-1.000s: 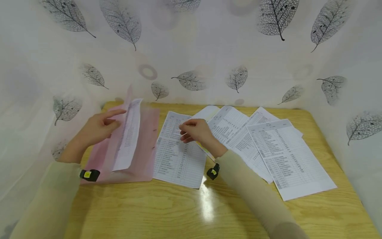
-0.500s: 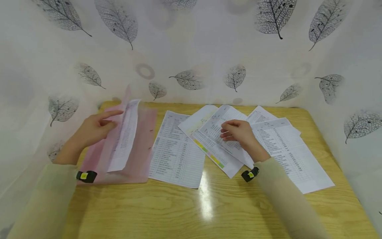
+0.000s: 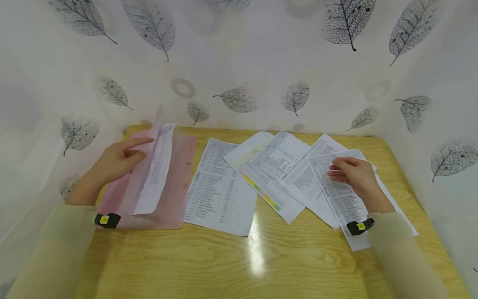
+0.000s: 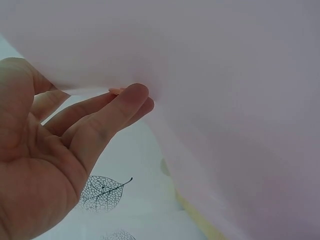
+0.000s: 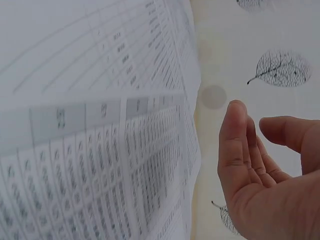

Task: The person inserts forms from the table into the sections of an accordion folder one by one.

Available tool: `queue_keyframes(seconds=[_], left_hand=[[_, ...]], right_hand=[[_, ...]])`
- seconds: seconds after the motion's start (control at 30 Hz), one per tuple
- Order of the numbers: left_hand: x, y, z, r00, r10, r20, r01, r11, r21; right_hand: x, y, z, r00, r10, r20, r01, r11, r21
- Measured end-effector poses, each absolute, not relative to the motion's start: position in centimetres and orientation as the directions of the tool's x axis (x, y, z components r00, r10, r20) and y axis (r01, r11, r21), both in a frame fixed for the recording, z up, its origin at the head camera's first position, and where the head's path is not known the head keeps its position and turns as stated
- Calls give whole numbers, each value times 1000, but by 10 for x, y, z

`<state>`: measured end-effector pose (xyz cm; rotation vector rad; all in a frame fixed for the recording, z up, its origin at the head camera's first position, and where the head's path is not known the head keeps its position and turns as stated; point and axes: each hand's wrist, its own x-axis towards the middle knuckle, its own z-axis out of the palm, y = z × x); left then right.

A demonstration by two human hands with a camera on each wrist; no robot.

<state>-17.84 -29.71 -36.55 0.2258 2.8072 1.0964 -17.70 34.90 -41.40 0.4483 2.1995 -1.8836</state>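
At the left of the table lies a translucent pink folder point(image 3: 178, 182), its cover lifted. My left hand point(image 3: 116, 161) pinches the edge of that cover between thumb and fingers, as the left wrist view shows at the pink sheet point(image 4: 230, 105). Inside the folder a printed page point(image 3: 157, 170) stands partly raised and bowed. Over the rightmost printed sheet point(image 3: 345, 207) hovers my right hand point(image 3: 354, 176), fingers loosely bent. In the right wrist view a gap separates the thumb from the fingers point(image 5: 232, 145), and nothing is held.
Beside the folder a printed sheet point(image 3: 222, 191) lies flat. To its right, several pages overlap in a fan, among them one with yellow and green bands point(image 3: 270, 195). The wooden table point(image 3: 209, 265) meets a leaf-patterned curtain point(image 3: 242, 62) at the back and sides.
My right hand has travelled right, from the sheet beside the folder, across the fanned pages, to the rightmost sheet. The left hand keeps its grip on the folder cover.
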Motion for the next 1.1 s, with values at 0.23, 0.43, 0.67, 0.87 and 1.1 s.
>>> queue_keyframes(seconds=[0.23, 0.43, 0.67, 0.87, 1.1], left_hand=[[-176, -297, -367, -981, 185, -62, 93, 721, 687], [-176, -296, -368, -983, 169, -66, 81, 731, 677], [-176, -296, -370, -979, 192, -69, 92, 718, 690], [-175, -297, -369, -981, 190, -48, 105, 715, 692], [-173, -296, -365, -981, 189, -35, 116, 726, 677]], right_hand=[[-170, 399, -420, -907, 123, -403, 409, 20, -913], [-169, 437, -428, -881, 170, -442, 456, 58, -888], [-162, 469, -427, -837, 219, -501, 509, -19, -860], [-160, 488, -425, -831, 202, -518, 525, -20, -851], [-161, 504, -431, -834, 272, -480, 537, 197, -820]])
